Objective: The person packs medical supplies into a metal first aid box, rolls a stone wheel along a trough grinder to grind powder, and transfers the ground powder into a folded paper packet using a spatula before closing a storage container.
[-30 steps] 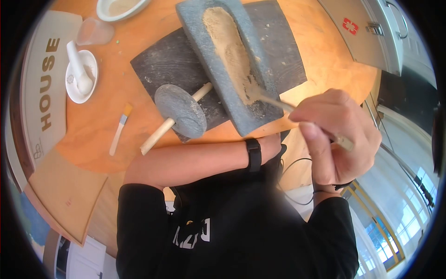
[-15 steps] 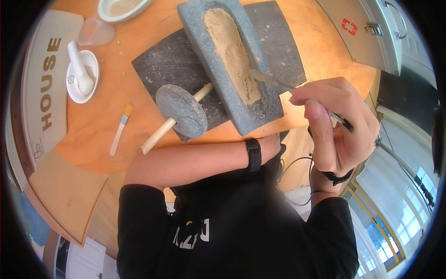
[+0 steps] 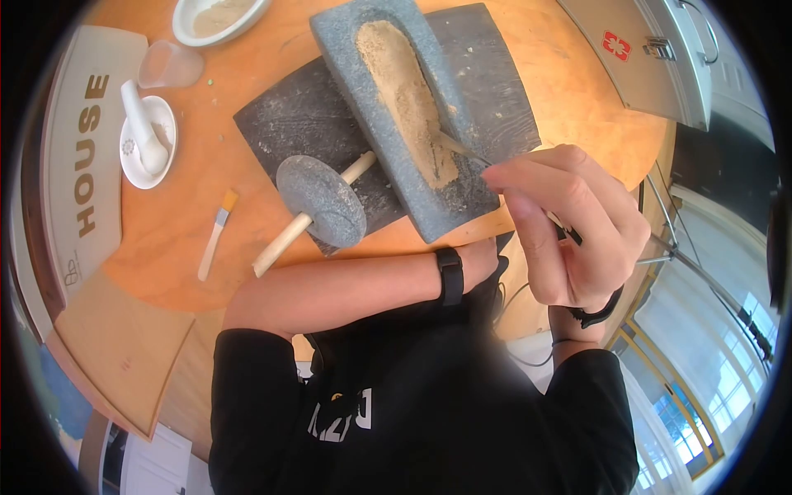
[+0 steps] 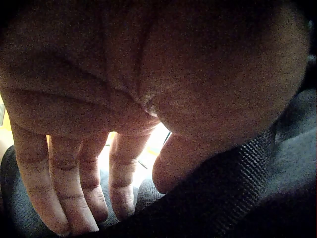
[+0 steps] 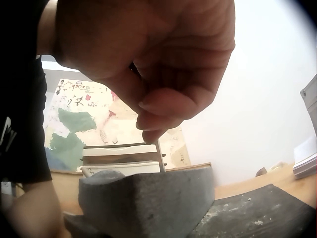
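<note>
My right hand (image 3: 569, 227) pinches a thin metal spatula (image 3: 464, 151) between thumb and fingertips. Its tip lies in the tan powder (image 3: 394, 74) that fills the hollow of a long grey stone trough (image 3: 437, 221). In the right wrist view, the tool's thin shaft runs down from the fingertips behind the trough's rim. A round stone grinding wheel (image 3: 323, 200) on a wooden axle leans beside the trough. My left hand (image 4: 84, 129) hangs loose, palm showing and fingers nearly straight, over dark cloth; nothing is in it. The head view shows little of it past the watch.
A dark board (image 3: 280, 115) lies under the trough on the wooden table (image 3: 173, 239). To the left are a flat brush (image 3: 218, 235), a white mortar with pestle (image 3: 147, 144), a plastic cup (image 3: 171, 64) and a white bowl (image 3: 186, 35). A metal case (image 3: 635, 74) stands at right.
My right hand first moved the spatula's tip away up the trough, then the hand shifted left, closer over the trough's near right edge. The left arm has stayed still.
</note>
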{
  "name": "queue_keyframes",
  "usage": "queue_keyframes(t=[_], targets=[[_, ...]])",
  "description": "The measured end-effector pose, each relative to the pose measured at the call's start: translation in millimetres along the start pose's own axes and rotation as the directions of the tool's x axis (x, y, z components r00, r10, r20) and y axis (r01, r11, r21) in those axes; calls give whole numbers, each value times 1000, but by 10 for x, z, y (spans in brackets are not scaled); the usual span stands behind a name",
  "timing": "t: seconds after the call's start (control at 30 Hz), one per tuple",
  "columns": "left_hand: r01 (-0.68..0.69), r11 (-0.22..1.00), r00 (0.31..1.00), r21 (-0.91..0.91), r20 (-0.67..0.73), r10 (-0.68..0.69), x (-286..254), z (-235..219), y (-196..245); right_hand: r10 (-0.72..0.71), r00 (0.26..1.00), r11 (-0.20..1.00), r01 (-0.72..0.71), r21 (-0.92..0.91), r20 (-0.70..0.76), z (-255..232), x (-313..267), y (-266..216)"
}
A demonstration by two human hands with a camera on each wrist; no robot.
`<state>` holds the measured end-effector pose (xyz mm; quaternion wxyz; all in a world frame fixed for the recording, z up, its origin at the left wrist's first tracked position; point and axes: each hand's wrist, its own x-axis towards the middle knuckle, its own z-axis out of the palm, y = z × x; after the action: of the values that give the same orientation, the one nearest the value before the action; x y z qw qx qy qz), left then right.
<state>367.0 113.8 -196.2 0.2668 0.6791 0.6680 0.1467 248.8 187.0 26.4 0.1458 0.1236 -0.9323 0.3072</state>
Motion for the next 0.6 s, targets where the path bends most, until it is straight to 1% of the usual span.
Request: queue_keyframes(t=[0.07,0.17,0.2,0.27,0.3,0.37,0.4,0.47,0.6], targets=[[4,1000,1000,-2,-5,-4,17,8,6,34,999,998,-34,47,1,-16,-8,-18],[8,1000,1000,-5,-12,-8,60,14,17,36,999,999,-36,19,-11,-44,6,-11],[6,1000,1000,-4,-14,-6,1,35,13,37,999,999,-37,17,-13,-53,3,-11],[7,1000,1000,-4,-17,-7,43,34,7,81,997,997,-82,14,18,-59,2,-6],[8,1000,1000,-4,-18,-8,31,45,2,82,997,997,-82,14,17,-53,-1,5],[9,1000,1000,-5,-20,-9,25,62,-5,81,996,994,-83,71,30,-38,-17,28],[10,1000,1000,-6,-21,-10,24,71,0,82,996,994,-84,71,29,-42,-21,26],[11,1000,1000,-8,-23,-12,2,94,11,116,993,986,-116,122,5,-50,-27,20],[12,1000,1000,-12,-26,-12,-13,126,7,115,993,985,-115,129,6,-66,-32,23]])
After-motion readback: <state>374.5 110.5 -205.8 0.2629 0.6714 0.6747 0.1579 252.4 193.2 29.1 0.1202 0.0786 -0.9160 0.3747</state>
